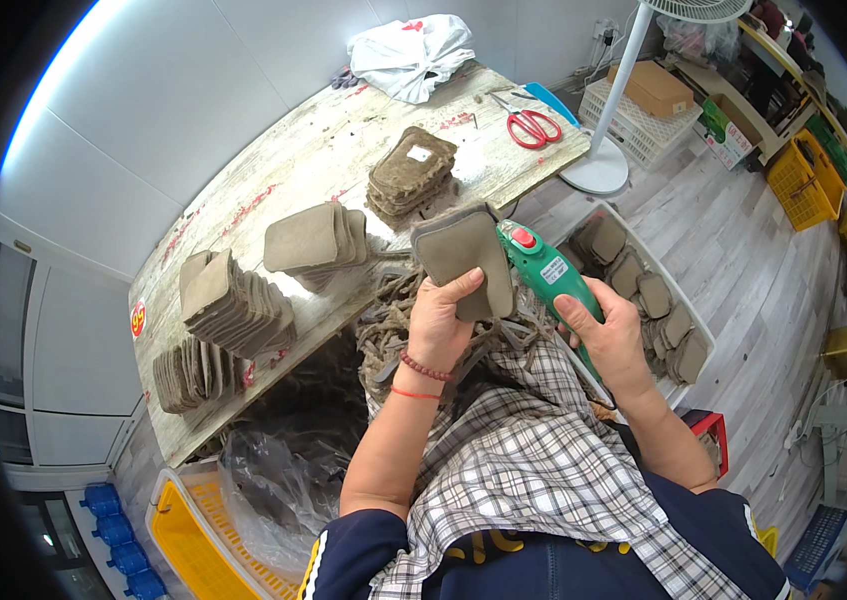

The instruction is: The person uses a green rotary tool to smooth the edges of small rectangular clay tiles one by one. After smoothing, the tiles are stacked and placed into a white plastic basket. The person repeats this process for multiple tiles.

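My left hand grips a brown-grey rounded fabric pad, its thumb across the lower part of the pad. Closed around a green handheld electric cutter with a red button is my right hand. The cutter's head meets or nearly meets the pad's right edge; its blade is hidden. Beyond the pad, a stack of fuzzy brown pads bears a small white label. Further pads stand in stacks and leaning rows on the worktable's left part. Tangled fabric trimmings lie below my left hand.
The worktable holds red-handled scissors and a white plastic bag. At right, a white bin contains more pads. A fan's base stands by the table corner. A yellow crate and clear plastic are at lower left.
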